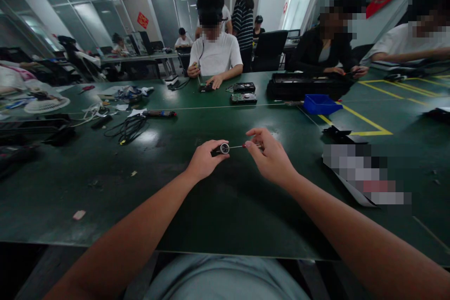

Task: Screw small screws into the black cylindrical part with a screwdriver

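My left hand (205,160) grips a small dark device with a round, silver-rimmed end (224,149) between thumb and fingers, above the green table. From the right, a screwdriver (236,146) with a thin metal shaft and some red on its handle points level at that end. Its tip meets or nearly meets the device; I cannot tell which. The fingers of my right hand (272,154) pinch the screwdriver's handle, part of which they hide.
Across the green table (246,225), a person in a white shirt (216,54) works beside opened hard drives (243,98). A blue bin (322,104) and a long black housing (307,87) lie back right. Black cable (128,129) is coiled at left; a partly blurred packet (355,176) lies right.
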Action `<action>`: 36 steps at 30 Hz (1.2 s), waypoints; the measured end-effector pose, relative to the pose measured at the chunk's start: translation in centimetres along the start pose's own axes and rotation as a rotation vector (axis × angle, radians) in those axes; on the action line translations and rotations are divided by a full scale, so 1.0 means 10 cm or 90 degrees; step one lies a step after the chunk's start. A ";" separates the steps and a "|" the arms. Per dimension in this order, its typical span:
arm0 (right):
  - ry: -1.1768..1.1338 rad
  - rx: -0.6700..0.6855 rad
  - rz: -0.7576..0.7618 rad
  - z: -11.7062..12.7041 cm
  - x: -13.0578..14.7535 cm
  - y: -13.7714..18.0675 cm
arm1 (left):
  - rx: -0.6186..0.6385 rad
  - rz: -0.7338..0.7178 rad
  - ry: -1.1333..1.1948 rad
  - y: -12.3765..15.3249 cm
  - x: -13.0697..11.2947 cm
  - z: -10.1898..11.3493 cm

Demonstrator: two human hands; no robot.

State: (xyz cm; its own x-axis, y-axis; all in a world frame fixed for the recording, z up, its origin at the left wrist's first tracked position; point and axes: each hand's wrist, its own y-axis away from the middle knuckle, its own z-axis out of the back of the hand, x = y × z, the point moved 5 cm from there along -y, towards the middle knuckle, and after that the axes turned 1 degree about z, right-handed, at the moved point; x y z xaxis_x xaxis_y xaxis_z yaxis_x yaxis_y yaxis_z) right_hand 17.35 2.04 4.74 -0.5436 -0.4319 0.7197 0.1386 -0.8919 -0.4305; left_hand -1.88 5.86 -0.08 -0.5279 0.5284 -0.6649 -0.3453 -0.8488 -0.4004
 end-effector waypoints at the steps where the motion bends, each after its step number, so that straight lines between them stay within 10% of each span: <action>1: -0.016 -0.007 0.001 0.00 -0.01 0.00 | -0.003 0.004 -0.003 0.00 0.00 0.01; 12: -0.285 -0.096 -0.114 -0.04 -0.22 -0.05 | -0.024 -0.048 -0.030 0.02 -0.11 0.02; 19: -0.553 -0.071 -0.346 -0.17 -0.53 -0.09 | 0.016 -0.113 -0.043 -0.02 -0.21 0.01; 36: -0.344 -0.110 -0.115 -0.07 -0.38 -0.09 | 0.027 -0.035 -0.084 -0.01 -0.16 0.03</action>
State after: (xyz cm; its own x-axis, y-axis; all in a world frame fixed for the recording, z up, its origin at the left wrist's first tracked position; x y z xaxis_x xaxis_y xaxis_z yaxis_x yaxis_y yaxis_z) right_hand 18.69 4.56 2.03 -0.0415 -0.3221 0.9458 -0.0778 -0.9427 -0.3245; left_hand -1.25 5.13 1.18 -0.6042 0.5739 -0.5529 -0.4073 -0.8187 -0.4047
